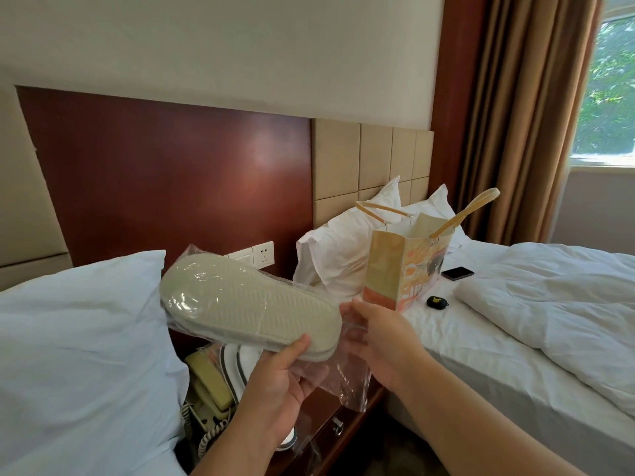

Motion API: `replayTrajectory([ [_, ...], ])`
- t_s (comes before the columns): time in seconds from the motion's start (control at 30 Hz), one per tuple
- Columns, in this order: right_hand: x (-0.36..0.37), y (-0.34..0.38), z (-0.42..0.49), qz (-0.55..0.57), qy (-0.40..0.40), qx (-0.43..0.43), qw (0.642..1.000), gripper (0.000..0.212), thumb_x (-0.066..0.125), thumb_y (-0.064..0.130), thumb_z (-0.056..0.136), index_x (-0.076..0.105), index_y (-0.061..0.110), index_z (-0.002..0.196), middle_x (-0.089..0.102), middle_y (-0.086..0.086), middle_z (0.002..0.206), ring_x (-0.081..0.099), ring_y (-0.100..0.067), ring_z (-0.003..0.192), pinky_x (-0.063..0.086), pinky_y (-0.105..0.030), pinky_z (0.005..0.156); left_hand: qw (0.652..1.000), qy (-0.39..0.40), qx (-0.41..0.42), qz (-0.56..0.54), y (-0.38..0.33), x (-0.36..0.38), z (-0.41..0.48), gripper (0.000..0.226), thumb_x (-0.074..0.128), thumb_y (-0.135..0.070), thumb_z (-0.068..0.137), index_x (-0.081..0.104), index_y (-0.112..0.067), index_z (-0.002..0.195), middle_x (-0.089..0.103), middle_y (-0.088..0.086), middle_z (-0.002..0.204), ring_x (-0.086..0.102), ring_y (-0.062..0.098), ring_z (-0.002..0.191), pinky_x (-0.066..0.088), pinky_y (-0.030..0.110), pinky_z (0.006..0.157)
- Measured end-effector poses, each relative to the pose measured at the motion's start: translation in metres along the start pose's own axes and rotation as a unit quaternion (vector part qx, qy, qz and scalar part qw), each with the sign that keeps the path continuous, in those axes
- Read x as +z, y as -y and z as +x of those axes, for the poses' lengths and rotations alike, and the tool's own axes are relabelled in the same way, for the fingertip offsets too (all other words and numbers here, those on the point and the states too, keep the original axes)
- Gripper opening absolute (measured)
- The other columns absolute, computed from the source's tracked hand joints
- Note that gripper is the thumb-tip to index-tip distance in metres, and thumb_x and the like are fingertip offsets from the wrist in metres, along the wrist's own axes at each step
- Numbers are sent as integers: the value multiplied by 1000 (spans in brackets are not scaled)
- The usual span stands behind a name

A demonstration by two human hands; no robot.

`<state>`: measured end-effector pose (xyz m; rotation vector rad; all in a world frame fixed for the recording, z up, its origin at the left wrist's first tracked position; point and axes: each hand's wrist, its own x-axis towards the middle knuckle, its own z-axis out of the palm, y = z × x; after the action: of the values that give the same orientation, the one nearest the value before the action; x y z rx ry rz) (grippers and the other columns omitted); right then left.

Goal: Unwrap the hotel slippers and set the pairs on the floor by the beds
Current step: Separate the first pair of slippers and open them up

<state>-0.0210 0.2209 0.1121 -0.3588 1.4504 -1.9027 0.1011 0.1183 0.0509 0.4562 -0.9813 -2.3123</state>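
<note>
Our left hand (285, 376) grips the heel end of the wrapped slippers (249, 305), soles up, above the nightstand (347, 427) between the beds; our right hand (381, 333) pinches the loose plastic wrap (347, 372) at that end, beside the paper bag (405, 266)

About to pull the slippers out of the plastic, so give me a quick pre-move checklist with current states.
1. Slippers held firmly: ok, left hand grips the heel end from below.
2. Plastic wrap open end reachable: ok, right hand is at the loose plastic past the heels.
3. Wrap already torn: cannot tell.
4. Both slippers inside: ok, two stacked soles show.
5. Floor spot by the beds free: cannot tell, hidden by the nightstand and hands.
6. Telephone below clear of the pull: ok.
</note>
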Motion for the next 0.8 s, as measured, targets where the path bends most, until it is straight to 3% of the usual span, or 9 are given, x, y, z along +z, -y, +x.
replayTrajectory([
  [0.07,-1,-4,-1,50,27,5,998,27,56,27,98,73,8,91,76,-5,76,72,-21,62,56,-35,57,1000,-2,1,-11,-2,0,-1,55,78,-7,72,61,-12,124,74,12,113,74,29,93,61,39,66],
  [0.17,-3,-9,-1,101,55,-1,993,28,57,27,98,74,4,94,76,-17,99,73,-31,84,61,-45,74,999,0,3,-42,-2,1,0,55,77,-5,73,60,-9,126,71,17,119,70,33,96,57,31,53],
  [0.3,-9,-11,-4,124,70,-20,990,26,59,25,95,75,4,96,74,-17,105,73,-30,83,59,-41,70,998,-36,17,-57,0,-1,3,57,80,-14,73,60,-15,126,70,13,122,66,33,112,58,38,68],
  [0.4,-13,-12,-4,139,81,-24,987,25,61,22,94,75,3,97,74,-17,106,73,-33,86,59,-42,69,991,-71,-14,-112,-3,-1,5,51,81,-20,73,63,-10,120,75,16,109,69,35,106,60,44,76],
  [0.5,-16,-16,-2,172,98,-5,980,29,53,13,90,75,1,104,73,-20,107,72,-38,91,59,-47,72,989,-68,-24,-130,-4,-1,4,48,79,-14,72,63,-6,116,77,17,97,73,35,94,61,46,74],
  [0.63,-19,-28,-1,159,142,35,976,43,40,-7,84,63,-2,120,68,-30,115,68,-48,101,57,-54,76,991,-52,-13,-121,-1,-4,2,47,72,-6,79,58,-4,123,76,17,103,74,32,91,62,41,64],
  [0.7,-20,-32,0,134,168,40,976,42,43,-13,83,67,-1,115,66,-30,118,66,-49,104,56,-57,80,993,-39,-12,-113,-1,-5,1,47,71,-4,81,58,-4,126,75,18,107,74,32,90,59,37,56],
  [0.8,-22,-33,-1,103,197,27,975,28,53,-5,94,73,6,110,69,-23,117,65,-46,109,54,-61,85,995,-17,-11,-97,0,-8,1,48,70,-3,81,58,-6,127,73,18,113,73,35,96,60,40,62],
])
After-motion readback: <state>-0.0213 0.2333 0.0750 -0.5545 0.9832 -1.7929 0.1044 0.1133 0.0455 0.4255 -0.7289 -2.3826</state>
